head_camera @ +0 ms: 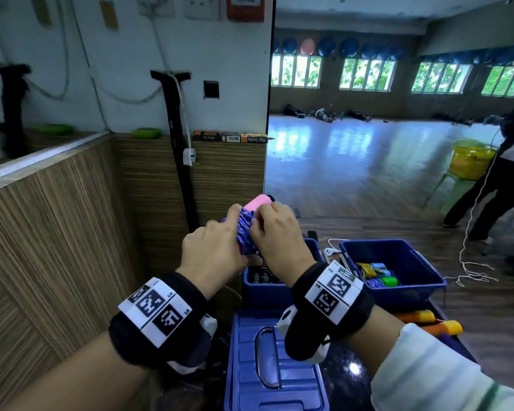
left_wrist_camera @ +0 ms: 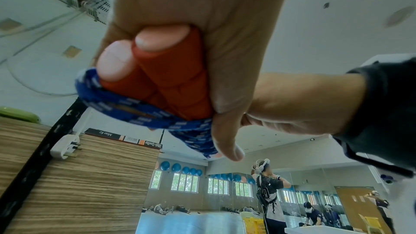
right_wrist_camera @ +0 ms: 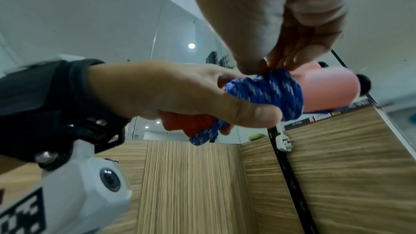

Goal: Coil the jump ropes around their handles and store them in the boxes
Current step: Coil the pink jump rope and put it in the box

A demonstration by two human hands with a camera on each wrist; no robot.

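Rope: while both hands are holding it up above the boxes, the blue jump rope [head_camera: 245, 231] is sitting coiled around its pink handles [head_camera: 257, 202].
Left hand: the left hand [head_camera: 212, 250] is gripping the handle pair [left_wrist_camera: 171, 77], its fingers [left_wrist_camera: 155, 39] curling over the handle ends and its thumb pressing on the coils.
Right hand: the right hand [head_camera: 279, 232] is pinching the rope at the top of the coil, fingers [right_wrist_camera: 299, 49] together.
Near box: a blue box [head_camera: 257, 287] is sitting just below the hands.
Far box: another blue box [head_camera: 410, 262], to the right, is holding coiled ropes with green and blue handles [head_camera: 377, 274].
Lid: a blue lid [head_camera: 250, 366] with a metal handle is lying on the dark surface [head_camera: 347, 378].
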